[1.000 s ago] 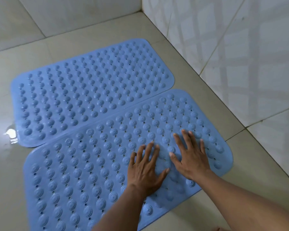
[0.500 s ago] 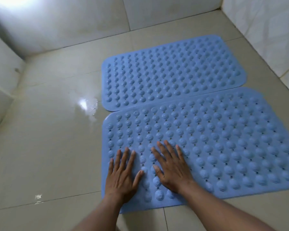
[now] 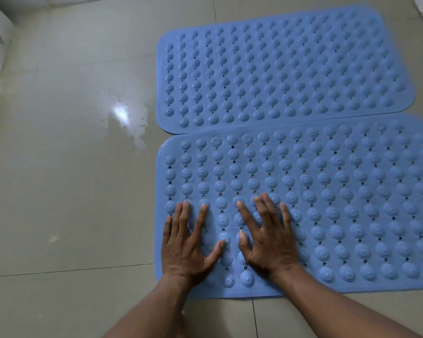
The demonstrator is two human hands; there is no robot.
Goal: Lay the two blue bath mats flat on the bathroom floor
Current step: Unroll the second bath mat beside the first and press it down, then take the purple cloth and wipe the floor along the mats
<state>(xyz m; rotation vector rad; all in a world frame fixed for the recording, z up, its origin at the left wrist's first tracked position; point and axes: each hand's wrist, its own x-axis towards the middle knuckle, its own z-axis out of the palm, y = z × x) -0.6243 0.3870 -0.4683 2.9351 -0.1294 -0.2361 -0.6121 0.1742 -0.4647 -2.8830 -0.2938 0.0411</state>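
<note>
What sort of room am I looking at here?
Most likely a bathroom or shower area: glossy tiled floor with a wet patch, and two blue studded bath mats lying side by side, both hands flat on the nearer one.

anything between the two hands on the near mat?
Head view: only the near mat's own studded surface shows between the left hand and right hand. Both lie flat, fingers spread, thumbs apart with a row of bumps between them.

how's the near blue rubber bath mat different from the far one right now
The near blue rubber bath mat has both hands, left hand and right hand, pressed flat on it; the far blue rubber bath mat lies untouched. The near one runs off frame; the far one shows whole. Both lie flat, studded.
</note>
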